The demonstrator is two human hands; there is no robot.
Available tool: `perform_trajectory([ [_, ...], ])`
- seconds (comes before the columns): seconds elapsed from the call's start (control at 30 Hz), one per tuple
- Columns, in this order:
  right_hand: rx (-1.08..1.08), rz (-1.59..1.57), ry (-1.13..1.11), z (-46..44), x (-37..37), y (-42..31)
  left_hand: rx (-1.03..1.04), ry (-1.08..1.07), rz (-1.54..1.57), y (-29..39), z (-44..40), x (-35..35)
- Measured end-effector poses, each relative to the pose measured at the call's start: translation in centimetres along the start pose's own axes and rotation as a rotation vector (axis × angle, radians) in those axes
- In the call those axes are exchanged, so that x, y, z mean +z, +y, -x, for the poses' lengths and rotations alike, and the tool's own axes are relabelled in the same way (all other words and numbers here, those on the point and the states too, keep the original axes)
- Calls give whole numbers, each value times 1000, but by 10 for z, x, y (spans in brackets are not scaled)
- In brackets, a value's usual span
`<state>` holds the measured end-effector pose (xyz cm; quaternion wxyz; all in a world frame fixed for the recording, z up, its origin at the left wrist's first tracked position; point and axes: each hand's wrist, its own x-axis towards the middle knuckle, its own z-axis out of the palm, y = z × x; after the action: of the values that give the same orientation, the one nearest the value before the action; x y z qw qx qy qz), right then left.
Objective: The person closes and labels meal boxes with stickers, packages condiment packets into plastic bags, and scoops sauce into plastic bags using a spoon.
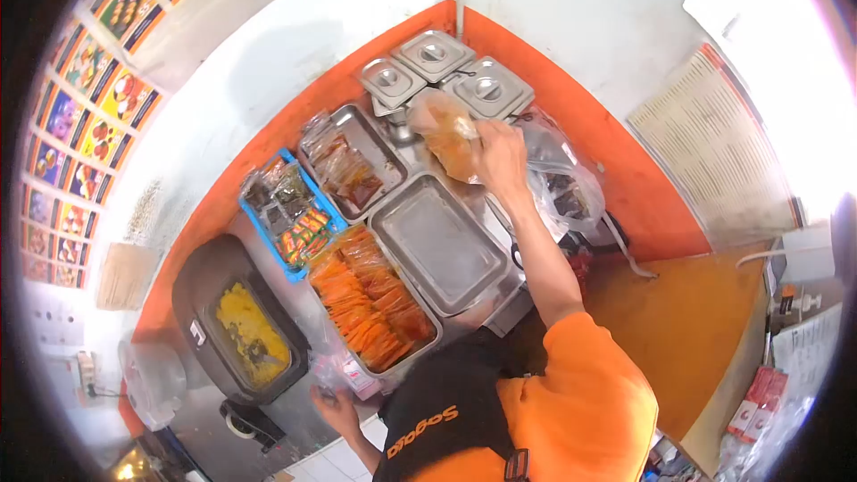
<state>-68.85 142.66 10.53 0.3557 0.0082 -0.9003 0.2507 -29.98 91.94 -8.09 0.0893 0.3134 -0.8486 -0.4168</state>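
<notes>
My right hand [502, 156] is closed on the top of a clear plastic bag [446, 136] with orange-brown contents, above the far part of the counter. Lidded steel containers [486, 87] stand just beyond it. My left hand [337, 412] is low at the counter's front edge, its fingers apart, beside a clear packet with a pink and white label [359, 378]. Whether its fingertips touch the packet, I cannot tell. Between the hands are a bare steel tray [437, 241] and a tray of plastic-wrapped orange and red food [361, 295].
A blue basket [295, 272] of small packets and a steel tray [312, 156] with wrapped brown food stand at the left. A dark bin [201, 281] holds yellow food. Plastic bags [567, 165] lie at the right, by the orange wall band. A tape dispenser [245, 424] sits at lower left.
</notes>
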Motion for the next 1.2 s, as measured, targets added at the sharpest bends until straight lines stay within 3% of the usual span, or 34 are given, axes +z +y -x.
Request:
perform_trajectory([
  [0.1,20,-99,102,-17,-33,9,-40,31,-67,40,-3,-8],
  [0.27,174,-181,-38,-43,-111,-5,9,31,-85,27,-7,-10],
  [0.43,328,36,-229,-36,-160,-11,19,28,-110,36,-4,-9],
  [0.53,253,111,-200,-1,-143,32,4,22,-144,44,0,-7],
  [0.6,208,378,-398,34,-122,82,-40,19,-93,43,0,-3],
  [0.67,419,386,-655,49,-113,86,-54,6,13,37,2,-3],
  [0.77,349,311,-634,50,-118,63,-57,21,-65,38,5,-9],
  [0.8,473,334,-754,37,-120,47,-56,28,-131,39,5,-12],
  [0.9,124,444,-527,22,-121,-4,-35,65,-134,38,5,-16],
  [1.0,-56,9,-532,-13,-117,-53,0,75,-185,54,4,-14],
  [1.1,-145,-176,-633,-34,-70,-53,46,65,-277,30,2,2],
  [1.17,64,-465,-645,-55,-15,-37,21,84,-248,52,7,8],
  [1.2,282,-662,-600,-67,23,-20,13,94,-232,63,6,12],
])
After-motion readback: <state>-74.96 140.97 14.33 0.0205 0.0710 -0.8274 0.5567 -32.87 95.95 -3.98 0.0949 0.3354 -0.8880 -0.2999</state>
